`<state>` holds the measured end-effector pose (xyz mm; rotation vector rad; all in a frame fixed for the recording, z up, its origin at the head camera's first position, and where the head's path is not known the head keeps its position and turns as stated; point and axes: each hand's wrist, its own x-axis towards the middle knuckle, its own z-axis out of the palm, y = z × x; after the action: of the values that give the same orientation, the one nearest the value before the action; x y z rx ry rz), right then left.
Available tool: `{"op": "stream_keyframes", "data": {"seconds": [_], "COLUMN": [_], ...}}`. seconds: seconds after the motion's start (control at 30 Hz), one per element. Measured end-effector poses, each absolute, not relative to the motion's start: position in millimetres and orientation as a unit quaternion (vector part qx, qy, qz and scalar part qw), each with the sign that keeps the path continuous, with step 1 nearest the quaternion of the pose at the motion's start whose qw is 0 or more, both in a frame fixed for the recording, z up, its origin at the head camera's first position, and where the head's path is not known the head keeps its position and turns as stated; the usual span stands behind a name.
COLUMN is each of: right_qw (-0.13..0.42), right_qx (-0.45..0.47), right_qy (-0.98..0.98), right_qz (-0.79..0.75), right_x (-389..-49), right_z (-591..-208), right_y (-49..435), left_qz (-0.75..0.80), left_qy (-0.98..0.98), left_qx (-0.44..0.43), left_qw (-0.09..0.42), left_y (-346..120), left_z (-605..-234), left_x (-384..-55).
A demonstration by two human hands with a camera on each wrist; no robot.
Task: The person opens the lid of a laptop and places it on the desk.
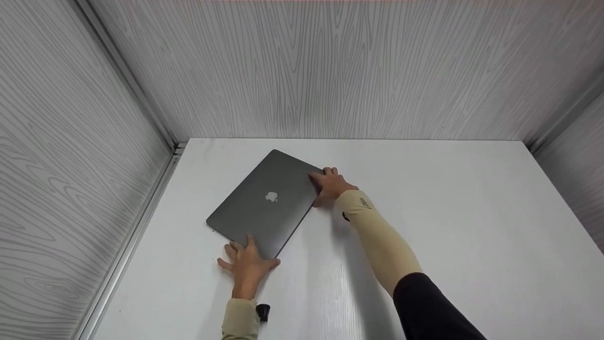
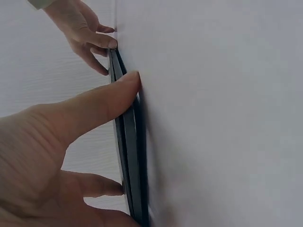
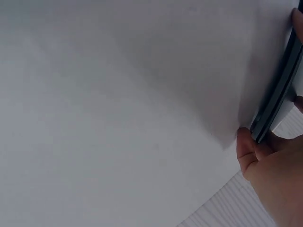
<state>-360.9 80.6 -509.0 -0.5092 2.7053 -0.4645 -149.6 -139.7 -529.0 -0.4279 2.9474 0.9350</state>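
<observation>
A dark grey laptop [image 1: 255, 198], lid down with a pale apple logo, lies slanted on the white table. At its near corner, my left hand [image 1: 247, 267] holds on with fingers spread, one fingertip on the lid. The left wrist view shows that thumb [image 2: 113, 97] bent over the laptop's edge [image 2: 132, 156]. My right hand [image 1: 330, 185] grips the right-hand corner, with a fingertip on top and others at the side. In the right wrist view only bits of its fingers [image 3: 298, 26] show at the margin, while my left hand [image 3: 277, 172] holds the far end.
The white table [image 1: 448, 212] extends to the right of the laptop. Wood-grain panels rise at the back [image 1: 330, 71] and on the left [image 1: 56, 165]. A metal strip [image 1: 137, 241] runs along the table's left edge.
</observation>
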Motion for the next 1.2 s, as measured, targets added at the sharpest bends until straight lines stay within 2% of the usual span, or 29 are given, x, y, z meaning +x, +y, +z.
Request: {"op": "stream_keyframes", "data": {"seconds": [0.27,0.53,0.8,1.03,1.2], "right_qw": [0.154,0.116,0.123,0.093,0.094], "right_qx": [-0.185,-0.212,-0.215,-0.23,-0.226], "right_qy": [0.954,0.957,0.957,0.956,0.957], "right_qz": [-0.177,-0.16,-0.149,-0.157,-0.156], "right_x": [-354,-351,-352,-345,-339], "right_z": [-506,-513,-515,-516,-513], "right_y": [85,90,95,97,98], "left_qz": [0.304,0.308,0.301,0.317,0.327], "left_qy": [0.944,0.943,0.946,0.942,0.939], "left_qx": [-0.13,-0.123,-0.119,-0.114,-0.104], "left_qw": [-0.013,0.004,0.001,-0.002,-0.009], "left_y": [-149,-157,-157,-162,-163], "left_z": [-526,-528,-533,-530,-530], "left_x": [-159,-167,-164,-165,-167]}}
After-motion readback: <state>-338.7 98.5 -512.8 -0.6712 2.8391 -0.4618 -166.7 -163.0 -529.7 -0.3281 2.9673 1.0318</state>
